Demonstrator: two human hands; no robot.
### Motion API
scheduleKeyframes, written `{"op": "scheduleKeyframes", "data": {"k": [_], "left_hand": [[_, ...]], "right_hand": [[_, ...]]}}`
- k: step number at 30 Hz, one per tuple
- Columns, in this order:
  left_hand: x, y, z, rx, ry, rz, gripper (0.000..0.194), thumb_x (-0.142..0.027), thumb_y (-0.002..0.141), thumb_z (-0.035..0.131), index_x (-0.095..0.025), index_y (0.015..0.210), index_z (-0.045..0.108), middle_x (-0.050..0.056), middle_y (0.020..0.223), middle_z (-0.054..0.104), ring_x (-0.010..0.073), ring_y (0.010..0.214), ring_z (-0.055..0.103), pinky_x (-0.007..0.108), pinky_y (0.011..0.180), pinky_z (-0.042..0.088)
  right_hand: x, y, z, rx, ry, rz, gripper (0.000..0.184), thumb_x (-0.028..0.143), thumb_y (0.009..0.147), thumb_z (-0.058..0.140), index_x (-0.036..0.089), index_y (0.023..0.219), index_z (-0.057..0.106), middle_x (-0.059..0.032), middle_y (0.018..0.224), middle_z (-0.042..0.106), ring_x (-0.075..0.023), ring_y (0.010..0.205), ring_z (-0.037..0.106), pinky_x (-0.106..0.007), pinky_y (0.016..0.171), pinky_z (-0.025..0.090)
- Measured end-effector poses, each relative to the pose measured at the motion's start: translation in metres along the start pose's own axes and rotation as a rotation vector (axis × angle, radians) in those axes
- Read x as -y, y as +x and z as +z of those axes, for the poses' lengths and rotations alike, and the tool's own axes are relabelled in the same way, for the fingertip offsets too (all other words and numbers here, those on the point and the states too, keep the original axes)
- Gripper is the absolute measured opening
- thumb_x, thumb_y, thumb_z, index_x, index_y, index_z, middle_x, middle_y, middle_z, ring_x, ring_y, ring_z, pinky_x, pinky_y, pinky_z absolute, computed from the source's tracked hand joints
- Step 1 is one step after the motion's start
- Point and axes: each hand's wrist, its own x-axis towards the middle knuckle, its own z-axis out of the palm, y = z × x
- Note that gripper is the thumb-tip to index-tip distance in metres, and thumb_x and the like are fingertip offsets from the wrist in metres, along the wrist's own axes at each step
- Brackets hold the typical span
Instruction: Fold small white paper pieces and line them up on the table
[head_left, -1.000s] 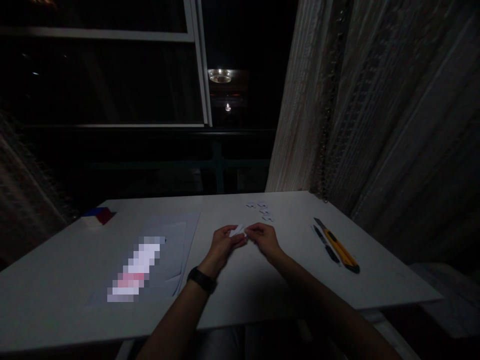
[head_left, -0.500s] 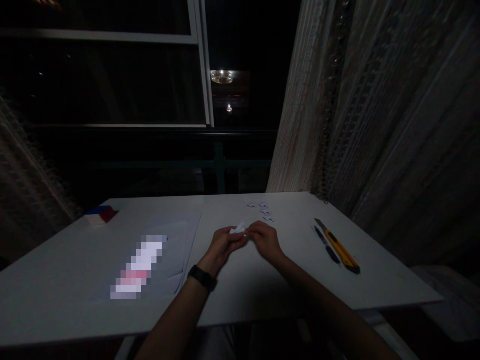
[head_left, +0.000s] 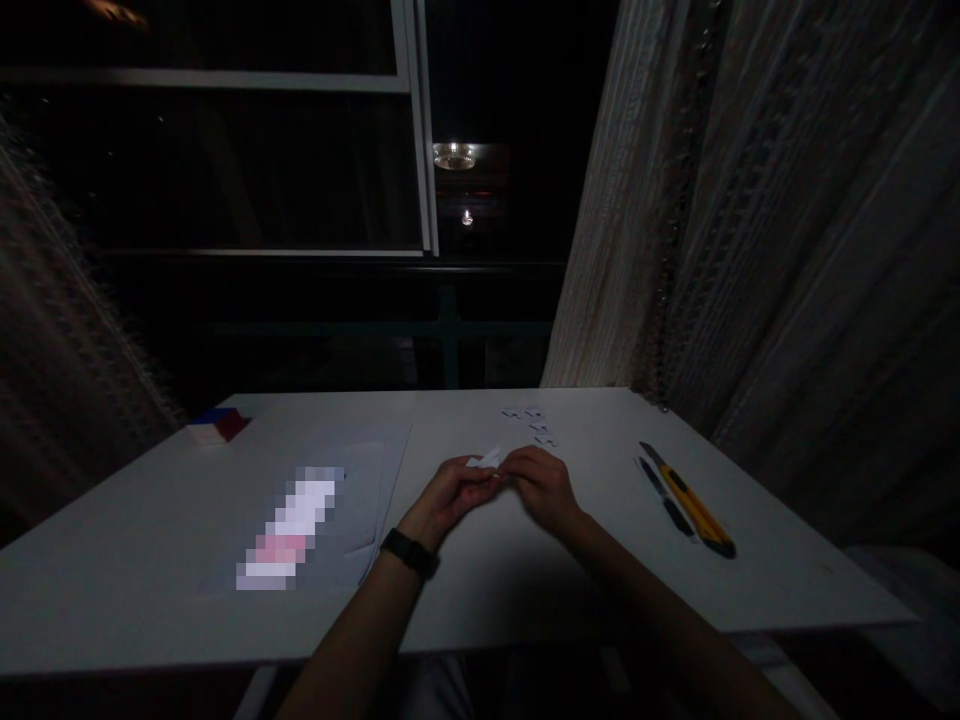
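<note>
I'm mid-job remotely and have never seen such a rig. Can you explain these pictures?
There is no machine: these are a person's bare hands, seen by one head-worn camera looking forward and down. The left hand has a small white paper piece in its grip; the right hand is at its edge, too dark to tell what it pinches. Beyond them on the white table lie small pale pieces with dark marks. To the right are a yellow-and-black box cutter and a slim black pen-like tool. To the left lie white paper sheets, a bright pixelated patch over them, and, farther off, a blue, red and white block.
</note>
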Motion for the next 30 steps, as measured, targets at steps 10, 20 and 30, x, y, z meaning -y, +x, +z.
{"op": "scheduleKeyframes", "data": {"k": [10, 20, 30], "left_hand": [[0.005, -0.002, 0.009, -0.155, 0.175, 0.093, 0.024, -0.020, 0.058, 0.074, -0.009, 0.073, 0.059, 0.005, 0.066, 0.062, 0.0102, 0.059, 0.060, 0.021, 0.062, 0.050], [0.012, 0.010, 0.007, -0.388, 0.425, 0.372, 0.029, -0.024, 0.055, 0.074, -0.008, 0.073, 0.059, 0.006, 0.061, 0.063, 0.0129, 0.050, 0.060, 0.022, 0.051, 0.049], [0.014, 0.012, 0.003, -0.494, 0.849, 0.522, 0.027, -0.034, 0.060, 0.067, -0.012, 0.075, 0.065, 0.004, 0.059, 0.065, 0.0170, 0.054, 0.062, 0.022, 0.050, 0.045]], "right_hand": [[-0.002, -0.001, 0.000, 0.014, -0.027, -0.025, 0.022, 0.013, 0.079, 0.047, 0.021, 0.081, 0.067, -0.0052, 0.079, 0.064, -0.0152, 0.076, 0.057, -0.029, 0.070, 0.046], [-0.003, 0.003, 0.002, 0.046, 0.069, 0.321, 0.015, 0.027, 0.076, 0.055, 0.019, 0.075, 0.068, -0.0045, 0.076, 0.066, -0.0152, 0.070, 0.059, -0.027, 0.068, 0.045], [-0.009, 0.003, 0.022, 0.126, 0.594, 0.852, 0.040, 0.051, 0.071, 0.051, 0.013, 0.059, 0.055, -0.0011, 0.051, 0.057, -0.0066, 0.036, 0.044, -0.017, 0.030, 0.027]]}}
